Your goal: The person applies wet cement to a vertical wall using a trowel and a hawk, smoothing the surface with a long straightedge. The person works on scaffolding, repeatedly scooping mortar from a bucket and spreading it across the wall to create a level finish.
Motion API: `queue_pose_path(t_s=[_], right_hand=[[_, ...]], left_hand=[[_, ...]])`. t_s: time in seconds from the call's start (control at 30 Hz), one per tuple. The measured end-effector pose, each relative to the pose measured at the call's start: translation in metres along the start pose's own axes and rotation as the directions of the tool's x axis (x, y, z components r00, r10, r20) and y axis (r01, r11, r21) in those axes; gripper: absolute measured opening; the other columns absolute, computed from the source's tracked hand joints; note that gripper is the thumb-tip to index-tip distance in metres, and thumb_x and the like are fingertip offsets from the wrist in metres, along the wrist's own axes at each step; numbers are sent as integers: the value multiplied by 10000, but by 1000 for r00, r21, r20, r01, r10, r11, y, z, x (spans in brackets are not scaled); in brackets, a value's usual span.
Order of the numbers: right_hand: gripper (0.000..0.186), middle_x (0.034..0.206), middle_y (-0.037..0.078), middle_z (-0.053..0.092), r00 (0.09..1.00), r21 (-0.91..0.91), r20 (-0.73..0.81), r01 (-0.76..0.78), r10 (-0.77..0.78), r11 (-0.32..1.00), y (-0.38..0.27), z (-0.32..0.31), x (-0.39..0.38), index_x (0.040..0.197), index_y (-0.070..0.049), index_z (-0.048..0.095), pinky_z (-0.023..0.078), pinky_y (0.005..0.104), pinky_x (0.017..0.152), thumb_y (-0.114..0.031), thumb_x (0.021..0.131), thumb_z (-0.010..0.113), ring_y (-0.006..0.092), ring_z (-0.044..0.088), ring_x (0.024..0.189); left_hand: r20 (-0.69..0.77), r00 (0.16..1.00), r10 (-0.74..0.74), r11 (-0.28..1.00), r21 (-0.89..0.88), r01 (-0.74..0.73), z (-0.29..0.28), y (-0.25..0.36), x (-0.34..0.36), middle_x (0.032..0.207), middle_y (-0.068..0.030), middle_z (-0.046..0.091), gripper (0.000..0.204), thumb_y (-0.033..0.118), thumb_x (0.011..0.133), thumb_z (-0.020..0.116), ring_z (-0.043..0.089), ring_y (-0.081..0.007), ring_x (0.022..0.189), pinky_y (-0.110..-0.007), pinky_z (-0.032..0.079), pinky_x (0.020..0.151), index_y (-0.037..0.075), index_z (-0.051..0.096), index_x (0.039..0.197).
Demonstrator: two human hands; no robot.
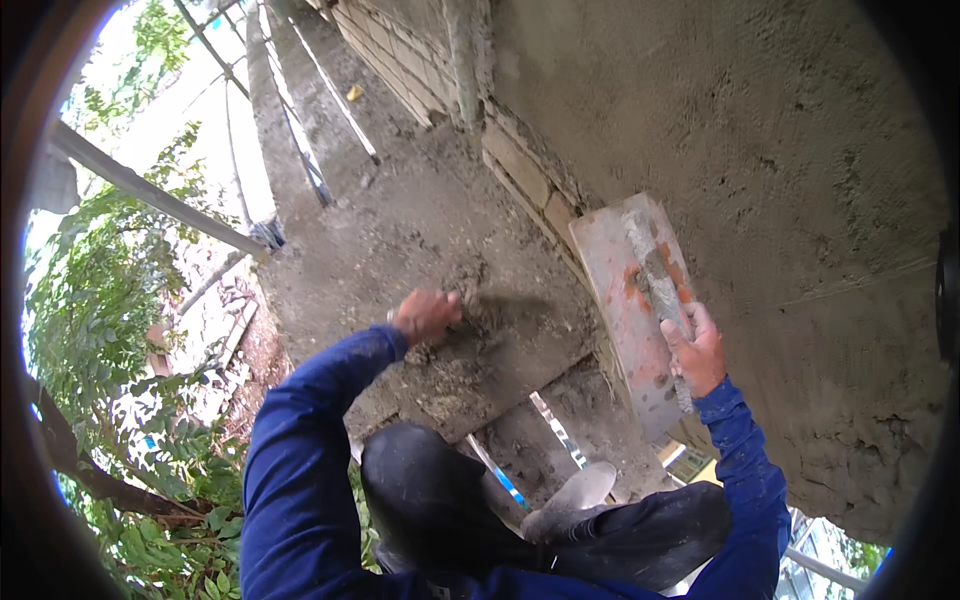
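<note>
My right hand (697,350) is closed around the mortar-caked handle of a plastering float (630,300). The float has a broad, flat rectangular board with orange patches, and it stands along the lower edge of the plastered wall (800,180). My left hand (428,315) is low over the platform, its fingers curled in. Beside it lies a rough heap of wet mortar (465,285). Whatever the left fingers hold, if anything, is too blurred to make out.
I am crouched on a mortar-covered platform (400,230). Exposed bricks (520,165) edge the wall base. Poles (160,195) and leafy branches (110,270) stand beyond the left edge, with a drop below. Striped poles (500,475) lie under a gap near my knees, close to a grey rounded shape (590,487).
</note>
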State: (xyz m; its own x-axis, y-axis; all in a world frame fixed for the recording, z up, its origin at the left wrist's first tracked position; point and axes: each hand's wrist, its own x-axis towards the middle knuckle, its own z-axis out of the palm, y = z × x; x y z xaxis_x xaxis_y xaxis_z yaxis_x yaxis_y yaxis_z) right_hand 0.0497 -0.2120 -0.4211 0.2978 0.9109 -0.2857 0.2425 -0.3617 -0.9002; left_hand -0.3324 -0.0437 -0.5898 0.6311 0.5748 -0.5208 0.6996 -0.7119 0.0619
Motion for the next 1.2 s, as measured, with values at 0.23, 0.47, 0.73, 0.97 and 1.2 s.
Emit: queue_pose_path(t_s=[0.23,0.47,0.73,0.97,1.2], right_hand=[[395,818,68,612,982,-230,66,187,-177,955,11,20,23,963,16,575,480,325,716,-274,761,752,164,584,766],[386,874,111,630,963,-215,232,189,-138,958,17,64,7,966,22,588,475,327,762,-241,741,759,189,597,827],[430,868,150,621,940,-220,217,308,-262,926,23,66,17,971,9,583,476,345,761,-296,729,766,229,601,827],[400,863,123,619,960,-260,102,279,-261,924,23,36,9,996,1,567,478,349,749,-296,784,730,187,590,817],[408,889,86,626,971,-192,119,229,-209,954,26,42,11,1008,2,567,473,324,749,-324,817,723,141,574,821]], left_hand=[[-252,917,-309,945,-195,264,14,-69,-63,723,-137,644,214,201,813,589,664,-323,736,-429,502,596,63,541,969],[-254,870,-422,857,-425,291,67,-26,-72,740,-193,640,226,162,777,598,654,-368,738,-491,493,606,29,497,930],[-160,950,-267,927,-312,208,63,-4,-147,688,-175,604,255,170,779,597,627,-400,693,-494,483,577,56,457,959],[-254,909,-330,896,-388,217,76,39,-174,817,-164,616,258,282,867,569,629,-373,706,-479,481,578,77,477,994],[-173,957,-234,970,20,240,144,63,-185,901,-85,566,211,279,875,520,628,-260,795,-400,473,617,146,484,1036]])
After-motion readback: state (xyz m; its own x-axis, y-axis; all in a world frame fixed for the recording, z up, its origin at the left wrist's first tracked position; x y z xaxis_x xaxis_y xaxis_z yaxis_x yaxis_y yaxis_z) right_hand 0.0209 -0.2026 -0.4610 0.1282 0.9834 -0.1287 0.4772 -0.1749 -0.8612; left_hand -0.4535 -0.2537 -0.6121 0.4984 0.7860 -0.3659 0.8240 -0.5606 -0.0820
